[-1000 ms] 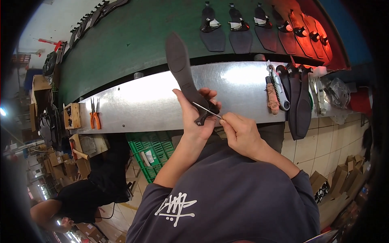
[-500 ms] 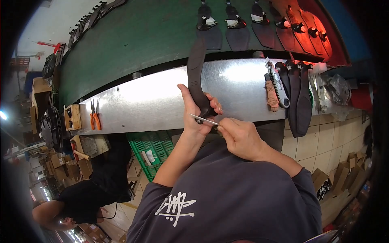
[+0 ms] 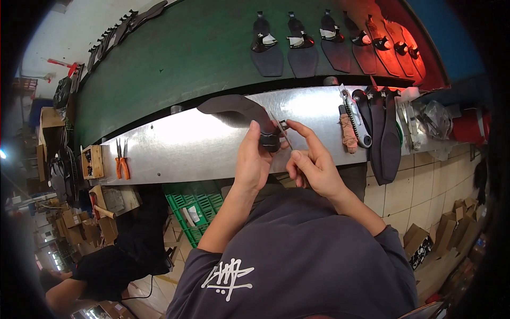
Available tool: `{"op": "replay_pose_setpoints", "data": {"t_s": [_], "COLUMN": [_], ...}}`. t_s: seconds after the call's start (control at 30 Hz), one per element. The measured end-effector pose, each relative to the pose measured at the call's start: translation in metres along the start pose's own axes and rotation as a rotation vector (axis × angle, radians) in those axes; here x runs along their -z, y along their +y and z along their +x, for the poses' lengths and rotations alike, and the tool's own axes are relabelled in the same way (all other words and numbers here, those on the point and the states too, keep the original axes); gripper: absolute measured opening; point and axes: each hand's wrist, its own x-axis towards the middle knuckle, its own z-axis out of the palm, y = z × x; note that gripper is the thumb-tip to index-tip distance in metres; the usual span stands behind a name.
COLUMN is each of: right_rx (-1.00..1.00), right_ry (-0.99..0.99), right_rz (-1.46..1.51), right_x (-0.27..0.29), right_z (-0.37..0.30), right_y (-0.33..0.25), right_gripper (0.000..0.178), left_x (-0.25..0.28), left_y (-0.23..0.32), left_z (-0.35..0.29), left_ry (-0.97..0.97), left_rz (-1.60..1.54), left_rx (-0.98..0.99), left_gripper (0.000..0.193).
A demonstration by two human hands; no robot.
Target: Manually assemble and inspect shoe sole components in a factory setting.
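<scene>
My left hand [image 3: 252,165] is wrapped round the narrow end of a dark, curved, paddle-shaped piece [image 3: 234,105], above the metal bench strip [image 3: 183,144]. The piece's broad end points up and left. By its narrow end, my right hand [image 3: 317,173] grips a thin, flat, blade-like strip [image 3: 283,134] at its lower end. The strip slants alongside the dark piece; whether they touch I cannot tell. My right index finger reaches toward a small dark part at that end. My left fingertips are partly hidden behind the piece.
Orange-handled pliers [image 3: 122,165] and a wooden box [image 3: 93,161] lie left. A utility knife [image 3: 357,119], a cloth-wrapped tool [image 3: 348,133] and dark pieces [image 3: 391,141] lie right. More pieces [image 3: 267,61] line the green bench [image 3: 175,58]. A person [image 3: 109,266] is lower left.
The dark piece has swung from upright to pointing up and left. My hands have turned with it, and the thin strip has gone from nearly level to steep. My right index finger has stretched out.
</scene>
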Motion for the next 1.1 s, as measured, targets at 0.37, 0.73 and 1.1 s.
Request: {"op": "replay_pose_setpoints", "data": {"t_s": [0.37,0.73,1.1], "right_rx": [-0.2,-0.244,-0.076], "right_ry": [-0.137,-0.059,-0.014], "right_rz": [0.356,0.449,0.302], "right_x": [0.004,0.01,0.042], "right_z": [0.003,0.003,0.021], "right_y": [0.005,0.016,0.009], "right_gripper": [0.062,0.045,0.046], "left_x": [0.004,0.007,0.113], "left_y": [-0.006,-0.003,0.117], "left_z": [-0.008,-0.009,-0.041], "left_ry": [0.012,-0.01,0.342], "left_rz": [0.01,0.061,0.352], "left_rx": [-0.053,-0.053,-0.391], "left_gripper": [0.054,0.055,0.044]}}
